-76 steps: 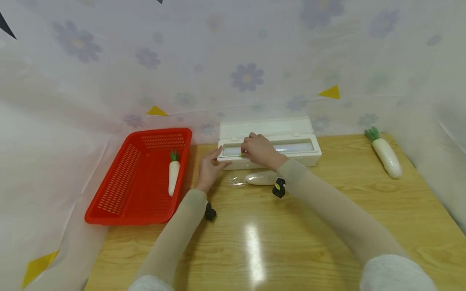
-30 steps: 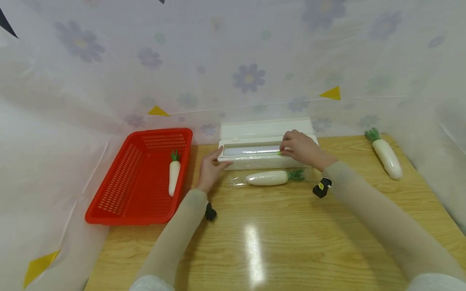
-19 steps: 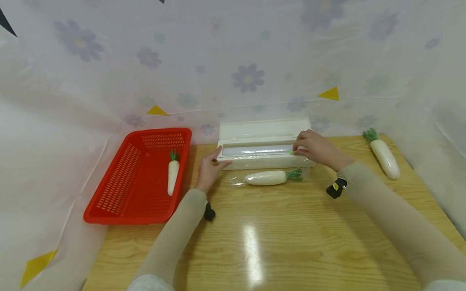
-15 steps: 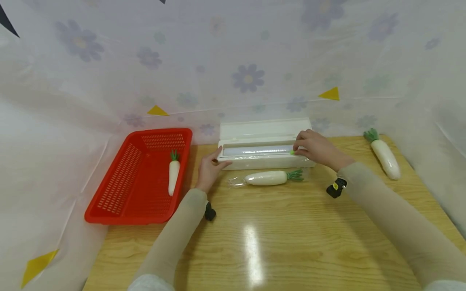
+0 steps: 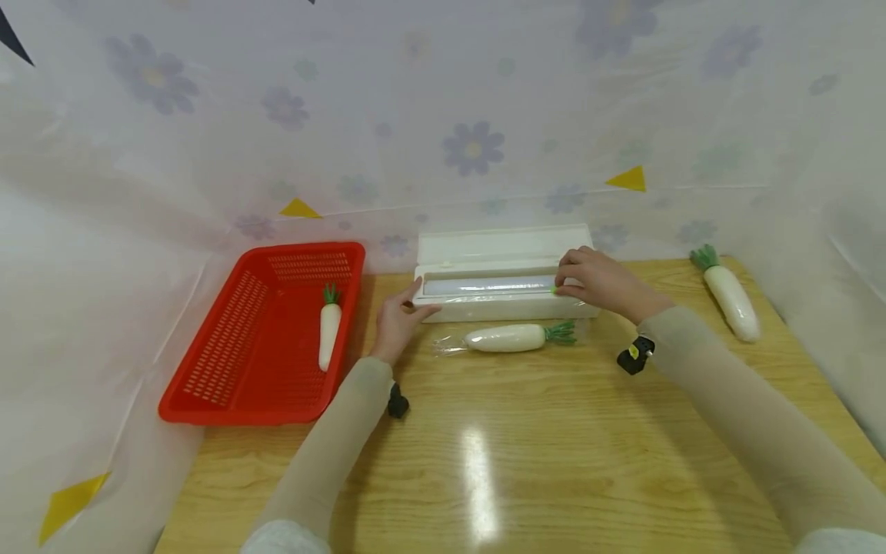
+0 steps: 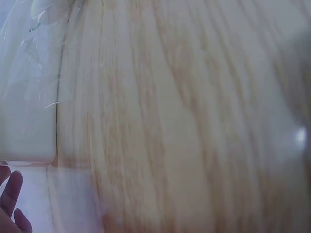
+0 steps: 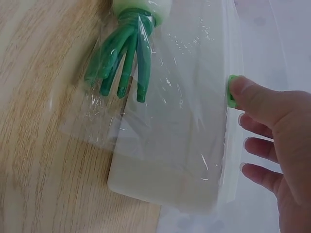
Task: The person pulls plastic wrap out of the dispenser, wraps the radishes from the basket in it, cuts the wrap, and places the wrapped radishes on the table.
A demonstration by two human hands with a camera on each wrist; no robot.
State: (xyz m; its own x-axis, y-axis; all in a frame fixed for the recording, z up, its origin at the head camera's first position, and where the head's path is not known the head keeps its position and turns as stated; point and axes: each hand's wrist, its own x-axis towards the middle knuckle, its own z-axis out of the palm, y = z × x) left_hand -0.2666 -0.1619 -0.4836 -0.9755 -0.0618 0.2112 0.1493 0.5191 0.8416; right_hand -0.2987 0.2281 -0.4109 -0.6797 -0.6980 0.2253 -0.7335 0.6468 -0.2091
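A white cling film box stands at the back of the table, its lid tipped back. Inside lies a roll of cling film. My left hand grips the box's left end, thumb along the front. At the right end, my right hand pinches a small green slide cutter on the box's front edge. Clear film hangs from that edge in the right wrist view. In front lies a white radish with green leaves, film spreading past both its ends.
A red plastic basket stands at the left with a smaller white radish inside. Another radish, shiny as if wrapped, lies at the far right. A flowered sheet hangs behind the wooden table.
My right hand has slid the green cutter rightward along the box edge, uncovering the radish's leaves to view, then almost stopped. My left hand has kept its place.
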